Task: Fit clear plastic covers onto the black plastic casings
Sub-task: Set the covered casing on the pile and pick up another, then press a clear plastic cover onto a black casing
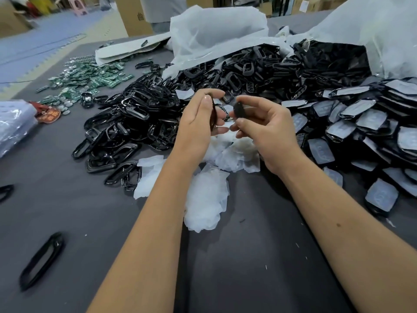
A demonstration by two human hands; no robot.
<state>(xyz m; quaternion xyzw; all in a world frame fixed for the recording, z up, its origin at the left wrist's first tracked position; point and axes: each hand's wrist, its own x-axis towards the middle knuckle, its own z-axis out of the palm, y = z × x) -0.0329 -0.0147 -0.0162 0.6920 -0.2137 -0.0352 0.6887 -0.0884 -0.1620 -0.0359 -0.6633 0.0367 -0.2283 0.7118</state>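
L hand (198, 119): raised over the desk's middle, fingers curled round a thin black casing frame (213, 114), held edge-on betw thumb and fingertips.
R hand (266, 129): just beside L hand, not touching it; thumb and fingers pinch a small dark piece (238, 109). Can't tell if it's a cover or casing part, too blurred.
Gap betw hands: narrow; the two held parts are near each other but apart.
Desk (225, 267): grey cloth surface, both forearms reach in from the near edge.
Black frames pile (126, 123): big heap, left of the hands, spreading twd the far side.
Clear film scraps (205, 199): whitish, loose heap under and just in front of the hands, mid-desk.
Covered casings stack (361, 123): right side of desk, black pieces w/ pale clear faces up, overlapping like shingles.
Plastic bags (216, 35): far edge, white, open, more black parts spilling out.
Green circuit boards (90, 75): far-left area, scattered.
Lone black frame (41, 260): near-left corner, lying flat, well apart from the rest.
Clear bag (13, 123): left edge, crumpled.
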